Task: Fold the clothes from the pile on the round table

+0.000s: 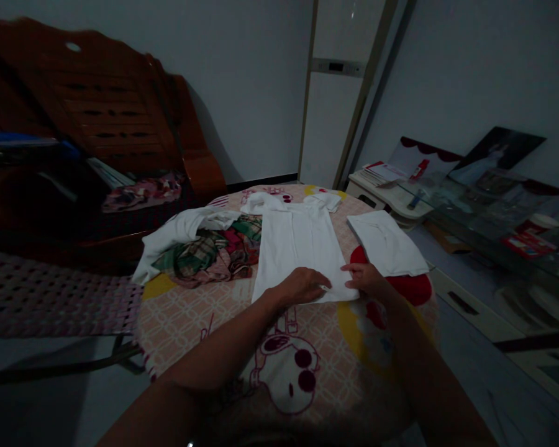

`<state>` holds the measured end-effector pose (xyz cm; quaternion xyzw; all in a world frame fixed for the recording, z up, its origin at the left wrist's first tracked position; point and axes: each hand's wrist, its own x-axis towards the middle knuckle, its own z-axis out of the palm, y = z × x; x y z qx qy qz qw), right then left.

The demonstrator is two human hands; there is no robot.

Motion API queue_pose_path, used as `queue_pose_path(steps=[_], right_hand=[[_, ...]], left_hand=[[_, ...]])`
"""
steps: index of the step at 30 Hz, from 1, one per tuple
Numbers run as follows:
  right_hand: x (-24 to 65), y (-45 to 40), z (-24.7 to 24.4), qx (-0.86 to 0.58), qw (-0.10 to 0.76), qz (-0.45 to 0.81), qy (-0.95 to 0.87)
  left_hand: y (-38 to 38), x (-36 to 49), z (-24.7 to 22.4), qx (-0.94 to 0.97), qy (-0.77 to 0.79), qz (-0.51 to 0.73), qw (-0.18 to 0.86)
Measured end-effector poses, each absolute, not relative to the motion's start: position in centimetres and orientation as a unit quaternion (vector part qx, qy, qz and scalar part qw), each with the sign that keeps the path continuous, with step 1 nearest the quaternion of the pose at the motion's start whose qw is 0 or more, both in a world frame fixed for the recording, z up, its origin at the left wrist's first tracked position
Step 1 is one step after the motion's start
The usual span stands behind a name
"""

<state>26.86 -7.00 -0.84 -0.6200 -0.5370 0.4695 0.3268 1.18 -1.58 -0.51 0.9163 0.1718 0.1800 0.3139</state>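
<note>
A white short-sleeved shirt (300,239) lies spread on the round table, its sleeves towards the far side and its hem towards me. My left hand (305,285) rests over the hem, fingers bent together with a bit of white cloth showing between them. At the hem's right corner is my right hand (367,280), its fingers apart and lying on the shirt's edge. A folded white garment (389,242) lies to the right of the shirt. On the left is a heap of crumpled clothes (214,254), with a white garment (184,233) draped over part of it.
A patterned cloth (326,366) covers the round table. Beyond it on the left stands a wooden bench (116,118) with clothes on it. A tall white cabinet-like unit (333,112) stands in the corner. At right is a glass-topped stand (475,208) bearing several items.
</note>
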Motion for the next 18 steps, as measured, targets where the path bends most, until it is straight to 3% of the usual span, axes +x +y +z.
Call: queue_pose_path(steps=[9,14,18], right_hand=[[26.9,-6.8,-1.1,-0.628,0.281,0.416,-0.595],[26.9,-6.8,-0.3,-0.66,0.242,0.248,-0.667],[26.5,-7.0,0.4,-0.649,0.288,0.169,-0.684]], left_hand=[[-1.4,0.8,0.2,0.95,0.13,0.116,0.261],[-1.6,0.6,0.7,0.934,0.147,0.141,0.293],[-1.0,0.1,0.3,0.921,0.195,0.2,0.271]])
